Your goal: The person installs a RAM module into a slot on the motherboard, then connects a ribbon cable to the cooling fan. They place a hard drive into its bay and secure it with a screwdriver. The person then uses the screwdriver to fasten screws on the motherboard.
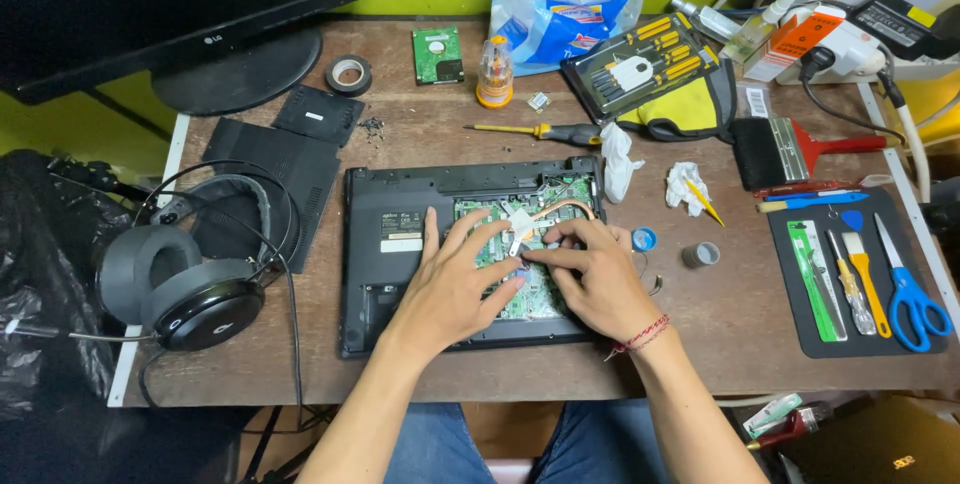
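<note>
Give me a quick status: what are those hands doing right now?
Left hand and right hand both flat on the opened laptop, fingers on its green circuit board. Nothing gripped. Nothing blocks the hands; screwdriver lies beyond the laptop.

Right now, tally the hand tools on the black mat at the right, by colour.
Green flat tweezers pack: 1
Yellow-handled small tools: 2
Blue-handled scissors: 1
Blue triangular pick: 1
Total: 5, all on the black rubber mat. Both hands, left hand and right hand, rest on the opened black laptop, away from the mat.
</note>
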